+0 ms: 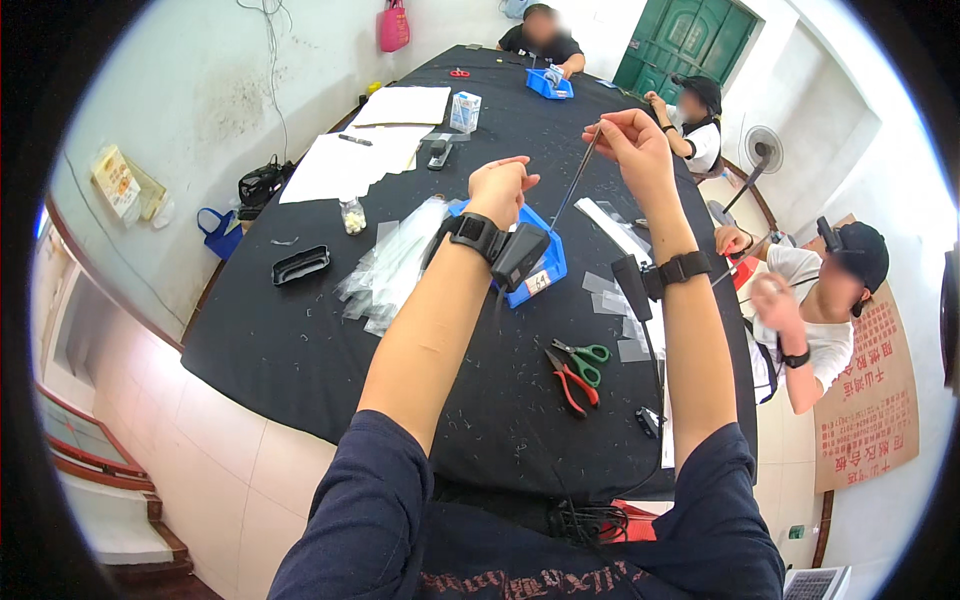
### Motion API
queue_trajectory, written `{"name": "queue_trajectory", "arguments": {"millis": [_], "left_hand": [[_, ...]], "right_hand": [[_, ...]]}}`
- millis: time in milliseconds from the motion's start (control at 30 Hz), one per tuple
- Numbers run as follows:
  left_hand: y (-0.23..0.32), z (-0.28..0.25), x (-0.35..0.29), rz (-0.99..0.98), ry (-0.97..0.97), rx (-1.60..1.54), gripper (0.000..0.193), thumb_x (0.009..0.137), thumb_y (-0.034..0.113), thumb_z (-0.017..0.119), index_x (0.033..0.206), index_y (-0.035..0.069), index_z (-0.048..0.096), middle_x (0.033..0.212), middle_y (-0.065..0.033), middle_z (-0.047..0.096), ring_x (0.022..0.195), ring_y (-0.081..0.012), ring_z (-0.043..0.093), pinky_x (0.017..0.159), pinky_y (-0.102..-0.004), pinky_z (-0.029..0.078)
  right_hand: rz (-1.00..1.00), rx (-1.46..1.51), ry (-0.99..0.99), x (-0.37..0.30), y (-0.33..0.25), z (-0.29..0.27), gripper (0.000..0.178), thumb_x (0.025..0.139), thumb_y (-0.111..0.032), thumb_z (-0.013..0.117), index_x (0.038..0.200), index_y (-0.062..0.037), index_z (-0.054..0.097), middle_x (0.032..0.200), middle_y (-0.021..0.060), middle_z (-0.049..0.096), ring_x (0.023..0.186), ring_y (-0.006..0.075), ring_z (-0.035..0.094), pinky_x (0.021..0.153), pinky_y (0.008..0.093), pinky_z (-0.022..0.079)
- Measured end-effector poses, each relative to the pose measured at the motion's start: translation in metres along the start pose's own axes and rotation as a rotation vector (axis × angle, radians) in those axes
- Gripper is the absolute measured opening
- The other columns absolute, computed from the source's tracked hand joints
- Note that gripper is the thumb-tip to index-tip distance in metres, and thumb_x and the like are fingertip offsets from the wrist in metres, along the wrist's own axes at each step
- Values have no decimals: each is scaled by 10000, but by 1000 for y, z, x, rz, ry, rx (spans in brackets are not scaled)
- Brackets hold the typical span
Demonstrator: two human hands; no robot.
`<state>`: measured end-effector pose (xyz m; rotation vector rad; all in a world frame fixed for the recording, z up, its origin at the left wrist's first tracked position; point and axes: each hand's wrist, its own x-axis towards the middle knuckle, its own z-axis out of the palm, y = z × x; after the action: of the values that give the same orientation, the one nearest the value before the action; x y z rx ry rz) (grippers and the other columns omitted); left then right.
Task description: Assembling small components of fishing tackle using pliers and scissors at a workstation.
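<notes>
My right hand point(640, 150) is raised over the far middle of the table, thumb and fingertips pinched on a long thin dark strand point(577, 182). The strand slants down and left toward a blue tray point(550, 268); I cannot make out its exact kind. My left hand point(500, 187) is closed above the tray's far left side, and what it holds, if anything, is hidden. Both wrists carry black straps with small black boxes. Beside the tray lies a pile of clear plastic sleeves point(392, 270), partly covered by my left forearm.
Red-handled pliers point(573, 385) and green-handled scissors point(588, 362) lie nearer me. To the left are a black tray point(300, 265), a small jar point(353, 216), a stapler point(438, 152) and white paper sheets point(345, 165). Co-workers sit along the far and right edges.
</notes>
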<state>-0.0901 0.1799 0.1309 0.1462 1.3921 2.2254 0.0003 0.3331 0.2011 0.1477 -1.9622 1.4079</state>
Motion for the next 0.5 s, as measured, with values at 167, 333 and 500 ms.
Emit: {"name": "queue_trajectory", "arguments": {"millis": [167,333,500], "left_hand": [[-8,-8,5,-22,22,-73,236,866,38,455,983,86,655,927,-13,619,646,-80,536,440,-210,350],[-24,-25,-8,184,-144,8,321,843,39,511,1120,142,638,958,5,610,693,-69,499,530,-191,376],[-24,-31,-15,278,-149,63,308,843,49,514,1107,130,651,963,7,629,693,-69,512,532,-181,376]], "right_hand": [[7,-17,14,-3,-4,0,120,923,-85,580,980,20,576,918,125,675,857,174,681,753,269,563],[16,-19,33,-3,-4,2,117,923,-84,578,985,15,575,916,126,677,856,172,681,745,270,566],[-6,-37,32,-3,-2,4,127,926,-99,577,987,12,574,910,121,682,856,166,682,745,264,563]]}}
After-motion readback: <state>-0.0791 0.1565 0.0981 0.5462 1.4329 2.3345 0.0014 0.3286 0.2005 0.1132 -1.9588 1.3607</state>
